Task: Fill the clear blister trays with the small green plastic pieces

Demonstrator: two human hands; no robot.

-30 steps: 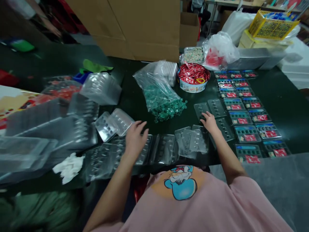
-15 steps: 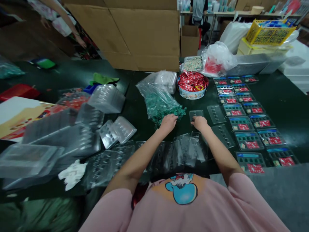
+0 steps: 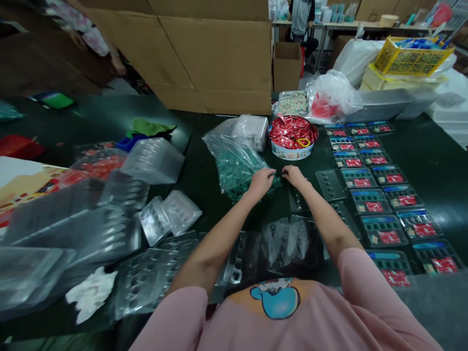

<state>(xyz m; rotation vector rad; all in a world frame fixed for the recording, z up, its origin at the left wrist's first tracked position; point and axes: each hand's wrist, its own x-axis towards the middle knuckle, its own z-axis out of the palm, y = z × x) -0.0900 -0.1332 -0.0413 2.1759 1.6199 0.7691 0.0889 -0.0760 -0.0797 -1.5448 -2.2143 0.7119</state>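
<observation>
Small green pieces (image 3: 236,173) spill from the mouth of a clear plastic bag (image 3: 228,141). At the right side of this pile is my left hand (image 3: 262,181), its fingers pinched together on something too small to make out. Just to its right, my right hand (image 3: 293,175) has its fingertips drawn together close to the pile's edge; what they hold, if anything, is hidden. Below my right hand lies a clear plastic tray (image 3: 298,199), partly covered by the wrist. Another clear tray (image 3: 330,184) rests further right.
Filled trays (image 3: 373,201) with red packets stand in rows at the right. A round tin (image 3: 292,141) of red packets sits behind my hands. Stacked clear trays (image 3: 153,158) crowd the left, and a cardboard box (image 3: 215,58) rises at the back.
My right hand has left the clear tray and moved up and left, close to my left hand. My left hand has shifted slightly right. The whole view has tilted a little.
</observation>
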